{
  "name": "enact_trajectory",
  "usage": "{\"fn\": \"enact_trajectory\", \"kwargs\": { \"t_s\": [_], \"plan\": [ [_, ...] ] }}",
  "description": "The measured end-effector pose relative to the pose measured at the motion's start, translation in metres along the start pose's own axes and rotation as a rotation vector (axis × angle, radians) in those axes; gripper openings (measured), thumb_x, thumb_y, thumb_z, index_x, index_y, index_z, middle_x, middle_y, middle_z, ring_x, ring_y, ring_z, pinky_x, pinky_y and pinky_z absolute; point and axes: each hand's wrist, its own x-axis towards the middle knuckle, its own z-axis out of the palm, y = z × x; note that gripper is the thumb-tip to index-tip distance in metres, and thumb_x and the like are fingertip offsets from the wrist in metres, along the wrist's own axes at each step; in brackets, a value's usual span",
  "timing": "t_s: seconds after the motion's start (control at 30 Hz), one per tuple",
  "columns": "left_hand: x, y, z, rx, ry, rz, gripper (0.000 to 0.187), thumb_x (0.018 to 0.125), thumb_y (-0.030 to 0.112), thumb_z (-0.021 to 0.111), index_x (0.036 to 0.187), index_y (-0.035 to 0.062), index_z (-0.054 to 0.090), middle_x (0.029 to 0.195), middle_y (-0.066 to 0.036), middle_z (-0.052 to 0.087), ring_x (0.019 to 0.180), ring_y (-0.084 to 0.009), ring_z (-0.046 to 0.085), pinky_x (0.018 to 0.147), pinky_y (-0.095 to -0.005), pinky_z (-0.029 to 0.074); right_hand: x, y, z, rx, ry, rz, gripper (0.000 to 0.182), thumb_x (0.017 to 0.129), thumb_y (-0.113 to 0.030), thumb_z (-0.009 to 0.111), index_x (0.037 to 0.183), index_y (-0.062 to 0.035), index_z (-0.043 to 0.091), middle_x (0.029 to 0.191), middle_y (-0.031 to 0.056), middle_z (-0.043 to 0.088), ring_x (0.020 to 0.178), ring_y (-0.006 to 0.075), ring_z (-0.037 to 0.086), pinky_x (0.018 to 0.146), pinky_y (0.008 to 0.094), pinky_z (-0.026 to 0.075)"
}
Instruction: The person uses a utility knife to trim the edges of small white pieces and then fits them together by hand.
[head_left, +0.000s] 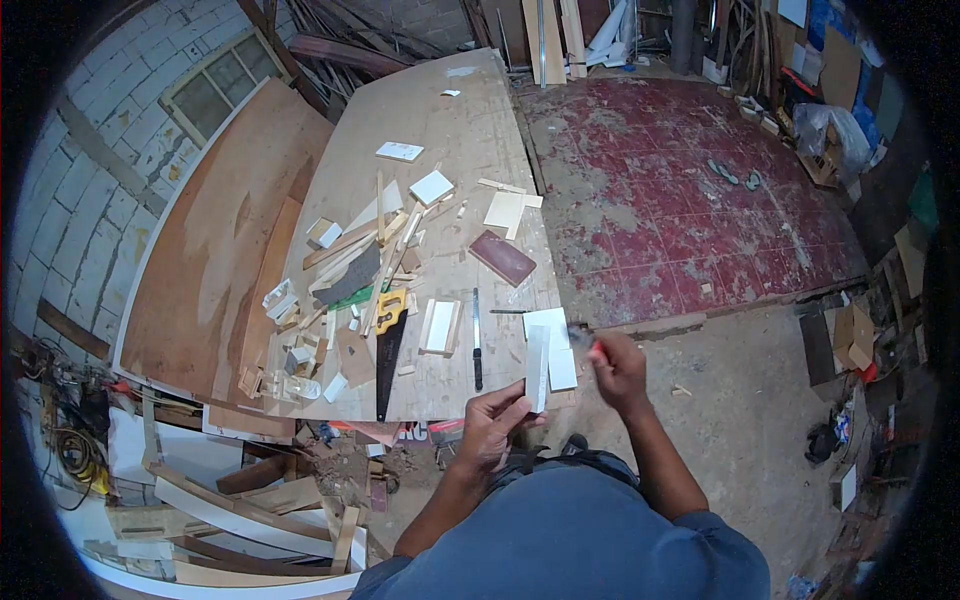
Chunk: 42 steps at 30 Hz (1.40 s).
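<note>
My left hand [490,432] grips the lower end of a narrow white strip [538,362], which stands up from my fingers near the bench's edge. Just to the right, my right hand [622,372] is closed around a small tool [584,342] with a red handle; motion blur hides its exact kind. White board pieces [563,370] lie behind and beside the strip. A slim dark stick [508,311] touches their left side. Left of the strip lies a long thin tool [477,340] with a black handle and pale blade.
On the wooden bench [440,110] are a yellow-handled handsaw [391,350], a reddish-brown rectangular block [503,258], a small framed piece [440,326] and many wood offcuts [400,225]. A large plywood panel [215,250] leans at left. Curved boards [240,515] lie below left.
</note>
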Motion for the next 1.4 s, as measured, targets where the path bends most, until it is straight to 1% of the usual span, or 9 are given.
{"fn": "enact_trajectory", "kwargs": {
  "t_s": [0.07,0.13,0.33,0.47,0.93,1.03,1.1,1.2,1.4],
  "plan": [
    [-0.003,0.005,-0.002,0.001,0.015,0.005,0.036,0.093,0.013,0.063,0.122,-0.0074,0.058,0.096,-0.017,0.069,0.079,-0.0181,0.069,0.070,-0.0274,0.060,-0.001,0.017,-0.005,-0.010,0.194,0.191,0.022,0.086,-0.022,0.067,0.096,-0.0028,0.062,0.076,0.0128,0.060,0.066,0.0304,0.058,0.060,0.0388,0.046],
    [-0.004,0.006,-0.007,0.001,0.036,0.011,0.036,0.092,0.013,0.063,0.122,-0.0075,0.059,0.097,-0.017,0.069,0.080,-0.0183,0.069,0.070,-0.0274,0.060,0.000,0.018,-0.011,0.012,0.215,0.229,0.022,0.087,-0.022,0.066,0.097,-0.0032,0.062,0.077,0.0133,0.061,0.069,0.0315,0.060,0.062,0.0392,0.047],
    [0.002,0.001,-0.007,-0.003,0.049,-0.012,0.037,0.092,0.011,0.063,0.123,-0.0086,0.057,0.098,-0.017,0.069,0.079,-0.0189,0.069,0.071,-0.0275,0.059,0.012,-0.023,-0.014,0.002,-0.060,0.001,0.024,0.082,-0.023,0.071,0.094,-0.0048,0.063,0.071,0.0104,0.059,0.063,0.0279,0.057,0.058,0.0369,0.045],
    [0.003,-0.002,-0.007,0.013,0.014,-0.021,0.036,0.092,0.010,0.062,0.122,-0.0100,0.057,0.097,-0.016,0.068,0.078,-0.0182,0.069,0.071,-0.0275,0.059,0.022,-0.034,-0.009,-0.022,-0.057,-0.112,0.027,0.081,-0.027,0.072,0.094,-0.0057,0.063,0.073,0.0099,0.058,0.063,0.0277,0.056,0.058,0.0383,0.043],
    [-0.002,0.001,-0.009,0.111,-0.003,0.013,0.035,0.093,0.012,0.062,0.118,-0.0116,0.059,0.094,-0.015,0.069,0.079,-0.0182,0.069,0.074,-0.0305,0.058,0.031,-0.029,-0.006,-0.068,-0.057,-0.162,0.029,0.082,-0.032,0.071,0.093,-0.0061,0.063,0.074,0.0082,0.059,0.064,0.0260,0.057,0.056,0.0383,0.044],
    [-0.001,-0.001,-0.011,0.076,-0.021,0.005,0.036,0.093,0.012,0.062,0.121,-0.0108,0.058,0.094,-0.014,0.069,0.079,-0.0172,0.068,0.074,-0.0295,0.057,0.031,-0.022,-0.007,-0.079,-0.058,-0.154,0.029,0.082,-0.032,0.071,0.093,-0.0062,0.063,0.074,0.0081,0.059,0.064,0.0258,0.057,0.056,0.0380,0.044],
    [-0.001,0.003,-0.009,0.100,-0.018,-0.003,0.038,0.093,0.013,0.063,0.123,-0.0098,0.057,0.094,-0.014,0.069,0.078,-0.0164,0.067,0.073,-0.0285,0.057,0.030,-0.020,-0.008,-0.089,-0.067,-0.147,0.031,0.079,-0.024,0.073,0.098,-0.0025,0.063,0.076,0.0116,0.060,0.064,0.0281,0.057,0.058,0.0372,0.044],
    [-0.001,0.003,-0.007,0.113,-0.001,-0.023,0.039,0.093,0.013,0.063,0.125,-0.0088,0.056,0.095,-0.014,0.069,0.079,-0.0163,0.067,0.073,-0.0279,0.057,0.028,-0.013,-0.004,-0.068,-0.021,-0.147,0.028,0.080,-0.030,0.072,0.092,-0.0060,0.062,0.072,0.0084,0.057,0.063,0.0259,0.055,0.056,0.0377,0.043],
    [0.003,0.000,-0.009,0.103,-0.003,-0.032,0.039,0.093,0.014,0.062,0.125,-0.0080,0.057,0.095,-0.014,0.069,0.080,-0.0161,0.068,0.071,-0.0256,0.058,0.024,-0.003,0.000,-0.060,0.001,-0.124,0.028,0.080,-0.027,0.073,0.092,-0.0048,0.061,0.071,0.0086,0.057,0.063,0.0268,0.056,0.056,0.0379,0.044]
  ]
}}
